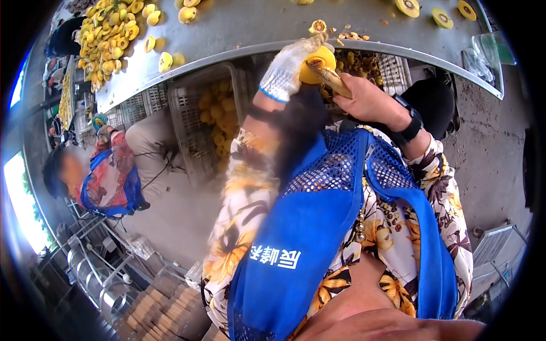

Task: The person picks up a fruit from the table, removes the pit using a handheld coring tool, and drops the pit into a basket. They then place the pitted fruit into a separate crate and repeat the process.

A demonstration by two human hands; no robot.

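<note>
My left hand (286, 69), in a white knitted glove with a blue cuff, holds a yellow fruit half (320, 61) just past the metal table's edge. Bare-skinned, my right hand (364, 99) is closed around the wooden handle (336, 84) of a small tool. The tool's tip rests at the middle of the fruit, and its exact shape is too small to tell. Another cut fruit (317, 26) lies on the table (250, 25) right above my gloved fingers, beside some brown pits (354, 36).
A heap of yellow fruit halves (109, 37) covers the table's left part; more halves (442, 18) lie at the upper right. Under the edge stand a crate (183, 116) of yellow fruit and a crate (393, 73) with pits. A co-worker (108, 176) sits at left.
</note>
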